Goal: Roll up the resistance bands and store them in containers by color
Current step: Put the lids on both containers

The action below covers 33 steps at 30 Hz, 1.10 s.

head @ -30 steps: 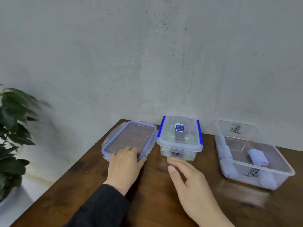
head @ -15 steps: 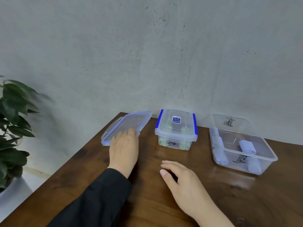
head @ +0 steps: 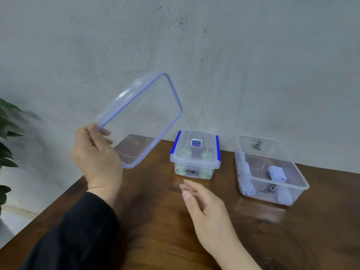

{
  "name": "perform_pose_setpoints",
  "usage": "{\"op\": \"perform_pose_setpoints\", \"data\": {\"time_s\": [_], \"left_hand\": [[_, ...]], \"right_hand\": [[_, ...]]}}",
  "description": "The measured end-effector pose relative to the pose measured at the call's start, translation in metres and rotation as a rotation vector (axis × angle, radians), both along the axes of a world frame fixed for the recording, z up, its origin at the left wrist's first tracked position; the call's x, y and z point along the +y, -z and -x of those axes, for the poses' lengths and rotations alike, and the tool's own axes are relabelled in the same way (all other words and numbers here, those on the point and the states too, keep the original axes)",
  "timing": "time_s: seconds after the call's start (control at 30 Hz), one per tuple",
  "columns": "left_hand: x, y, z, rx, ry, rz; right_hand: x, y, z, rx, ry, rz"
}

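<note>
So my left hand [head: 97, 152] just picked the clear blue-rimmed lid [head: 140, 117] up off the table [head: 155, 221], pinching a corner, tilted left of the closed green-band box [head: 195, 154]. Right hand [head: 206, 207] hangs loose, holding nothing. Rolled lavender bands [head: 277, 173] sit in the open container [head: 272, 172] right of that box, probably getting lidded next.

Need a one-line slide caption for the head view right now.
Left hand lifts the clear lid off the table; right hand hovers open near the closed box and open bin.

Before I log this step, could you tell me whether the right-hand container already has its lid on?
No, the right container stands open with pale blue rolls showing, while the left hand holds the lid up.
</note>
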<state>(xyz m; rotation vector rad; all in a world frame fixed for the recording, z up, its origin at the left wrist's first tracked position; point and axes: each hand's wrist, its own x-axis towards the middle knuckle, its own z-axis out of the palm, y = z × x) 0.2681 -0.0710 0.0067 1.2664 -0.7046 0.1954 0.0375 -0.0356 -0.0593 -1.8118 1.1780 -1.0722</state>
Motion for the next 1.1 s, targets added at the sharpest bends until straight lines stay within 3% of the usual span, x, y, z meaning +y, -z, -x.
{"op": "perform_pose_setpoints", "data": {"time_s": [0.13, 0.23, 0.37, 0.5, 0.57, 0.63, 0.77, 0.87, 1.1], "left_hand": [[0.021, -0.037, 0.041, 0.317, 0.234, 0.194], [0.037, -0.048, 0.1, 0.491, 0.505, 0.171], [0.048, -0.048, 0.168, 0.574, 0.825, 0.031], [0.032, -0.042, 0.204, 0.539, 1.051, -0.198], [0.016, -0.031, 0.221, 0.497, 1.072, -0.3], [0.003, -0.016, 0.236, 0.389, 1.06, -0.396], [-0.017, 0.014, 0.258, 0.295, 1.026, -0.512], [-0.03, 0.034, 0.261, 0.356, 1.001, -0.532], [-0.02, 0.042, 0.264, 0.368, 0.932, -0.582]], "right_hand": [[0.0, -0.029, 0.001, -0.448, 0.087, 0.017], [-0.007, -0.058, 0.024, -0.643, 0.113, -0.054], [-0.006, -0.091, 0.088, -0.568, 0.226, 0.002], [-0.007, -0.099, 0.16, -0.507, 0.343, 0.002], [-0.017, -0.091, 0.191, -0.332, 0.418, 0.028], [-0.033, -0.073, 0.215, -0.288, 0.446, 0.025], [-0.061, -0.039, 0.239, -0.471, 0.342, -0.102], [-0.068, -0.03, 0.232, -0.618, 0.273, -0.212], [-0.066, -0.016, 0.234, -0.575, 0.332, -0.25]]}}
